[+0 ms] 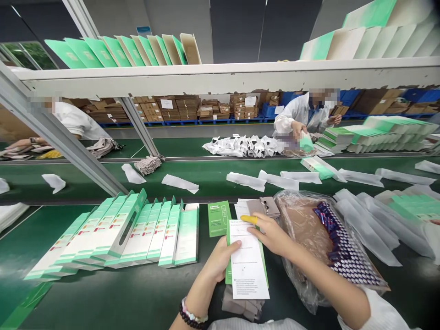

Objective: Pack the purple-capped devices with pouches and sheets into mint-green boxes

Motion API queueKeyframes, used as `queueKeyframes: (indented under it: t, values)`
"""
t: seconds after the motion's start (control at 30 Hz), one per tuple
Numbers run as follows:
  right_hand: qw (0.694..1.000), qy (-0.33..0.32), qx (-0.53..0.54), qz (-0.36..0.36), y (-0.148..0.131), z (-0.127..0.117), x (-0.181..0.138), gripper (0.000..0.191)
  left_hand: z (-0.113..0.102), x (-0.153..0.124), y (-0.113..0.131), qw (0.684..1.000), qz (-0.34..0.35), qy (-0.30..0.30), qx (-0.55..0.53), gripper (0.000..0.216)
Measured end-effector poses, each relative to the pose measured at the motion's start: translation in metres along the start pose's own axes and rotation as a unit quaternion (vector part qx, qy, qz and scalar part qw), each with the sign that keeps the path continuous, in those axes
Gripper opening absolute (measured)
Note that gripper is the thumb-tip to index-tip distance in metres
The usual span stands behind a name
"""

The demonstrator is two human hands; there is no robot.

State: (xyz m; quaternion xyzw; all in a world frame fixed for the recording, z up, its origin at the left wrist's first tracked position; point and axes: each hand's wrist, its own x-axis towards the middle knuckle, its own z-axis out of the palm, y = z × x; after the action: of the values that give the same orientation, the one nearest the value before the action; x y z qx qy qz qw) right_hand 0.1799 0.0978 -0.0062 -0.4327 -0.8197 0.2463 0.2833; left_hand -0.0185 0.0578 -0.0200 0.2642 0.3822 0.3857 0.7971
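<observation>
My left hand (218, 261) is closed on the left side of a printed white leaflet (249, 270), thumb lying across its front. Behind the leaflet, the edges of a green booklet (228, 275) show in the same grip. At the top edge my right hand (270, 231) pinches the leaflet near its upper right corner; its index finger wears a yellow finger cot (249, 219). Another green booklet (219, 219) lies flat just beyond. Folded grey pouches (242, 305) sit beneath the papers, and a grey pouch (270, 206) lies past my right hand.
Open white-green boxes (113, 229) lean in a row at left. At right, a plastic-lined carton (299, 220) holds many batteries (357, 270). White sleeves (245, 180) lie on the green conveyor (206, 169). A shelf (220, 75) crosses above; a co-worker (299, 112) handles a box opposite.
</observation>
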Motion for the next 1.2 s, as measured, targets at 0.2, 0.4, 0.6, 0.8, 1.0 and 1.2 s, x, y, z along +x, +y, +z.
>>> queueKeyframes:
  t: [0.2,0.4,0.6,0.8,1.0,1.2]
  values:
    - [0.983,0.059,0.15,0.083,-0.006,0.01,-0.004,0.023,0.0,0.001,0.0,0.998,0.013,0.026,0.063,0.047]
    - [0.936,0.201,0.217,0.189,0.003,0.029,-0.043,0.028,0.015,0.015,-0.011,0.995,0.016,0.036,0.096,0.057]
    - [0.901,0.271,0.227,0.251,0.012,0.033,-0.076,0.033,0.031,0.03,-0.03,0.976,0.047,-0.073,0.199,0.059]
    - [0.905,0.317,0.107,0.263,0.017,0.024,-0.085,0.031,0.024,0.037,-0.043,0.912,0.098,-0.067,0.393,0.082]
    - [0.876,0.408,0.052,0.252,0.022,0.004,-0.109,0.026,0.035,0.024,-0.009,0.932,0.164,-0.012,0.323,0.081]
    - [0.874,0.453,0.014,0.177,-0.003,-0.053,-0.084,0.032,0.031,0.056,0.066,0.989,0.103,0.056,0.086,0.073]
